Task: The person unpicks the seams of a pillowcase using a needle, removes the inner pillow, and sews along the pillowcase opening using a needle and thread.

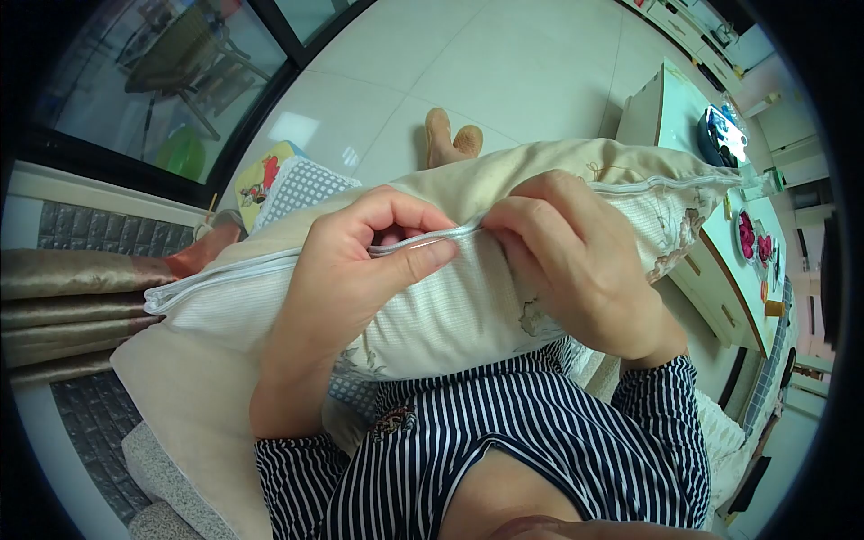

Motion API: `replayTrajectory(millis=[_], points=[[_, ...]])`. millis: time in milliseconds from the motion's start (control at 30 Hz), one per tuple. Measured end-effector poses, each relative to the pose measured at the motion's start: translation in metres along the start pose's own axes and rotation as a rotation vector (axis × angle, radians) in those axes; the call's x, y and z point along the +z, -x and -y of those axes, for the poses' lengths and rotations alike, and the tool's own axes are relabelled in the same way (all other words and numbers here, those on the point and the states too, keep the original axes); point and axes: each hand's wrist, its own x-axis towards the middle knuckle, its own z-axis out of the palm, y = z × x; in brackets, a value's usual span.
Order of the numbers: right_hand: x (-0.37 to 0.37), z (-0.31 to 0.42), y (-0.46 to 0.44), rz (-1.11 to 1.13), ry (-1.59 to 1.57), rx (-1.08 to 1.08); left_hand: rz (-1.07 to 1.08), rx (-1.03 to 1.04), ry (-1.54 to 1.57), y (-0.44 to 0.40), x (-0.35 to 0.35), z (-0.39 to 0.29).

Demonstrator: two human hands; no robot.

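A long cream cushion point(441, 315) with a flower pattern lies across my lap. A white zipper point(236, 268) runs along its upper edge, from the left corner to the far right one. My left hand point(346, 256) pinches the zipper edge between thumb and fingers near the middle. Close beside it, my right hand point(585, 256) is closed on the same zipper edge, its fingertips pressed together. A thin shiny line shows by my left thumb; I cannot make out what it is. Whether a zipper pull sits under my right fingers is hidden.
On the right stands a white table point(738, 270) with a blue bowl point(717, 144), a phone point(725, 130) and dark pink items in dishes. A dotted cloth point(301, 187) lies beyond the cushion. Brown curtains point(81, 292) and a glass door point(180, 99) are at left.
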Motion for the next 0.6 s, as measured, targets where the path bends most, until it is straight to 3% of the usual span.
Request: replayTrajectory(millis=[200,400,600], points=[[0.005,0.014,-0.005,-0.049,-0.106,0.014,-0.023,0.115,-0.006,-0.001,0.001,0.011],[0.005,0.016,-0.009,0.085,0.154,-0.122,-0.085,0.228,-0.245,-0.004,0.002,0.012],[0.02,0.012,-0.013,-0.125,-0.187,0.023,-0.13,0.41,-0.352,0.003,-0.007,0.011]])
